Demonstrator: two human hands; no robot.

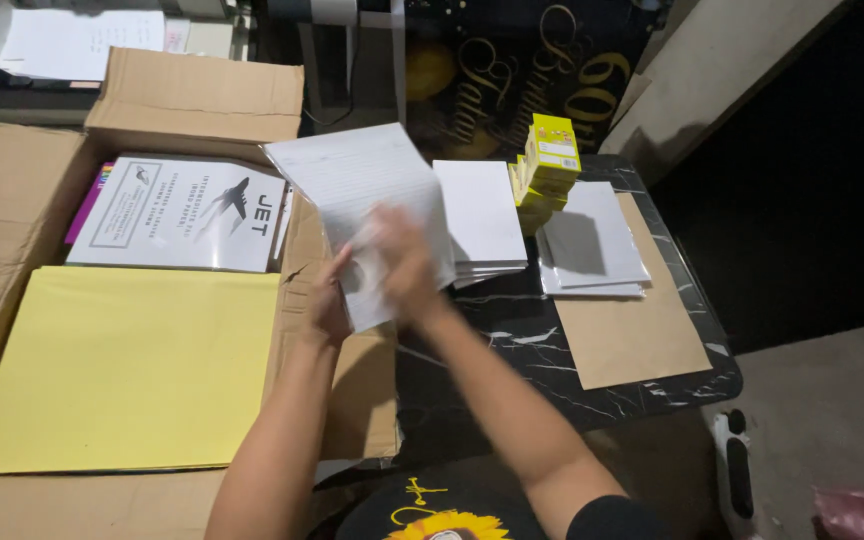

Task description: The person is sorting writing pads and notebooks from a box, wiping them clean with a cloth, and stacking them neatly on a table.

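Observation:
Both hands hold a sheaf of white lined paper (pixel 360 190) tilted up above the seam between a cardboard box and a black marble table. My left hand (pixel 327 305) grips the sheaf's lower left edge. My right hand (pixel 400 262), blurred by motion, lies across the front of the sheets near their bottom edge. To the right of the sheaf, a stack of white paper (pixel 480 215) rests on the table.
The open cardboard box (pixel 12 200) at left holds a yellow sheet (pixel 127 365) and a white paper ream with a plane picture (pixel 182 212). The black marble table (pixel 512 350) carries yellow small boxes (pixel 547 160), another white stack (pixel 592 240) and a brown envelope (pixel 632 330).

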